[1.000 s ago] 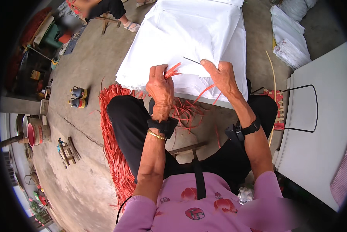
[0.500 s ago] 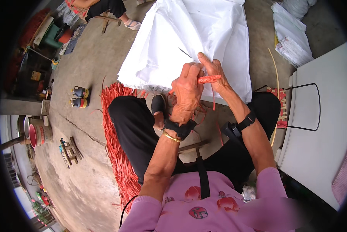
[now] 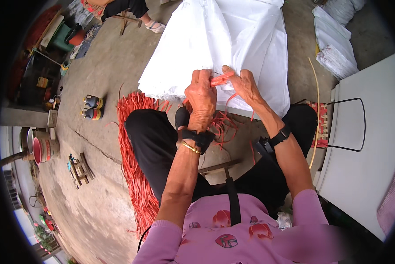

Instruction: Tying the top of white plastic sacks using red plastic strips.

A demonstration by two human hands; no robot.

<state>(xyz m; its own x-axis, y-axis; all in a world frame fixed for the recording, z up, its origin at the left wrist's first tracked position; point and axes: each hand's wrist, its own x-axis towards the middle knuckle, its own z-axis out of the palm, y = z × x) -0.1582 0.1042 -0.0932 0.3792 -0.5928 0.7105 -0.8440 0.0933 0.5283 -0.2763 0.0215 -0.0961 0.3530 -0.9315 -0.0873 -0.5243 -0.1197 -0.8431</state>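
My left hand (image 3: 200, 99) is closed, its knuckles up, around one end of a short red plastic strip bundle (image 3: 221, 79). At the bundle's other end my right hand (image 3: 249, 88) pinches, with the thumb pointing forward. One loose red strand hangs down below the right hand. Both hands are over the near edge of a stack of white woven sacks (image 3: 180, 66), which rises in folds before me. Between my feet, a tangle of red strips (image 3: 224, 127) hangs or lies under the sacks' edge; which, I cannot tell. My inner fingers are hidden.
A long heap of red strips (image 3: 138, 176) lies beside my left leg. To the right stand a white box (image 3: 365, 136) and a woven-seat stool (image 3: 321, 123). Two dark bottles (image 3: 92, 108) and a small wooden stool (image 3: 78, 171) are at left. Another person's foot (image 3: 155, 27) shows far left.
My left hand has shifted left and slightly away from my right hand. More of the red bundle shows between them, and more of the red tangle below has come into view.
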